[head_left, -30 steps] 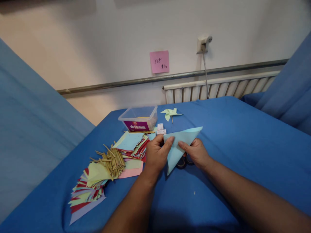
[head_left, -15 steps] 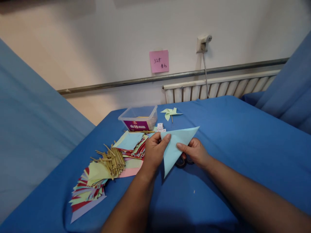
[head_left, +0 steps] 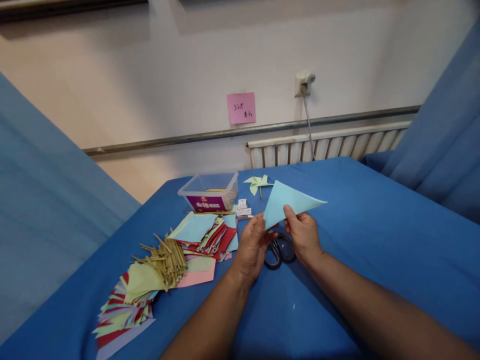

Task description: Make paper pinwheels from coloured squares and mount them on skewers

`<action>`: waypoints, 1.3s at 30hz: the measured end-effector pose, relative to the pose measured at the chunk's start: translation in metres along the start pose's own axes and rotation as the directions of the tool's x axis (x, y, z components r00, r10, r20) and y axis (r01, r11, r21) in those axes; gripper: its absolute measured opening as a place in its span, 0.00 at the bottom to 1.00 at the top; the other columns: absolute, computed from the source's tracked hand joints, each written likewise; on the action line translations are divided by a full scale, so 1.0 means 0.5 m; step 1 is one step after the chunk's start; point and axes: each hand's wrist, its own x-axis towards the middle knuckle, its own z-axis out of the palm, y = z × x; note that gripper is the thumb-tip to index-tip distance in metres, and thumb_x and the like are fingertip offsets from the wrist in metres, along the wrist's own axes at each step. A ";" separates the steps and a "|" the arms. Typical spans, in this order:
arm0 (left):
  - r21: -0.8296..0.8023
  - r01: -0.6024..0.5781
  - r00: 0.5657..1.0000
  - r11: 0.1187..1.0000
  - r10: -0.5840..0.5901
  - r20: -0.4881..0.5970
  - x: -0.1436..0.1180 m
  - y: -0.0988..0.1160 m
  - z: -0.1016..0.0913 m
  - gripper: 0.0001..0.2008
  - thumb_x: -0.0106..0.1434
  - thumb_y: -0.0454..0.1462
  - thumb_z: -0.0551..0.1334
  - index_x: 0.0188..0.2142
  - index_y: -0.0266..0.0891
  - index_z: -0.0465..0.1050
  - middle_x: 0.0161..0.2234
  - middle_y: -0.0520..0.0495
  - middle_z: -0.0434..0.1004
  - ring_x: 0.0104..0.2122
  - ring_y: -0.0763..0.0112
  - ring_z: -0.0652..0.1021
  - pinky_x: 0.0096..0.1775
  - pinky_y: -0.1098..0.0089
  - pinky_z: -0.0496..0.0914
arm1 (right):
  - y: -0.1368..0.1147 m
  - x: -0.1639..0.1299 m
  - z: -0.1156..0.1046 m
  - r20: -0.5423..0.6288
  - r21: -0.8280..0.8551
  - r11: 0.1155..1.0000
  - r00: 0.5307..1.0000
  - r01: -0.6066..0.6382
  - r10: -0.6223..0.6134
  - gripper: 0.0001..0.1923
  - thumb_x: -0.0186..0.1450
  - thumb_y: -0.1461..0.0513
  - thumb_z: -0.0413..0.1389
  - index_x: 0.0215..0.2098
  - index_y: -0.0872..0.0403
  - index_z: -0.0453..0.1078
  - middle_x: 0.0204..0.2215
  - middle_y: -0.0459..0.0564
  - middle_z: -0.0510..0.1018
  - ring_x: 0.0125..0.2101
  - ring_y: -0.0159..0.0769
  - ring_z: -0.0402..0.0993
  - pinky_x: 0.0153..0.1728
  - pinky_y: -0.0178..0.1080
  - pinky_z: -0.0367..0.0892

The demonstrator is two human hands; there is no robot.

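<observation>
Blue-covered desk [head_left: 356,235] against a wall. One finished pinwheel [head_left: 257,183] lies behind. Both hands, left hand [head_left: 253,245] and right hand [head_left: 303,234], pinch a folded blue paper triangle [head_left: 288,202] above scissors [head_left: 279,248]; uncut, stacks of paper [head_left: 204,235] remaining.

You hold a light blue paper triangle [head_left: 288,202] over black-handled scissors [head_left: 279,250] on the blue cloth [head_left: 375,240]. Left of the scissors lie red, yellow-green, pink and blue paper sheets [head_left: 202,240]; a pink note [head_left: 241,107] hangs beyond.
</observation>
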 end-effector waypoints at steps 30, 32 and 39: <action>0.131 -0.245 0.881 0.961 0.277 -0.384 0.128 -0.060 0.004 0.16 0.43 0.43 0.74 0.22 0.35 0.71 0.19 0.54 0.70 0.21 0.77 0.69 0.30 0.73 0.64 | 0.051 0.067 0.076 0.132 0.276 0.948 0.983 -0.157 0.124 0.20 0.48 0.48 0.68 0.19 0.56 0.72 0.17 0.45 0.72 0.19 0.30 0.65 0.24 0.35 0.62; 0.188 -0.276 0.864 0.942 0.329 -0.380 0.122 -0.055 0.004 0.15 0.44 0.43 0.73 0.22 0.35 0.71 0.19 0.53 0.71 0.22 0.77 0.70 0.31 0.73 0.65 | 0.050 0.063 0.076 0.183 0.330 0.925 0.974 -0.187 0.132 0.19 0.47 0.49 0.68 0.22 0.56 0.73 0.19 0.45 0.73 0.21 0.30 0.66 0.26 0.35 0.65; 0.248 -0.235 0.889 0.940 0.311 -0.337 0.108 -0.061 0.014 0.15 0.46 0.44 0.72 0.25 0.35 0.73 0.22 0.51 0.75 0.24 0.73 0.73 0.32 0.71 0.67 | 0.055 0.062 0.044 0.294 0.456 0.834 0.937 -0.310 0.188 0.19 0.49 0.52 0.70 0.18 0.56 0.71 0.16 0.43 0.70 0.19 0.26 0.63 0.23 0.32 0.61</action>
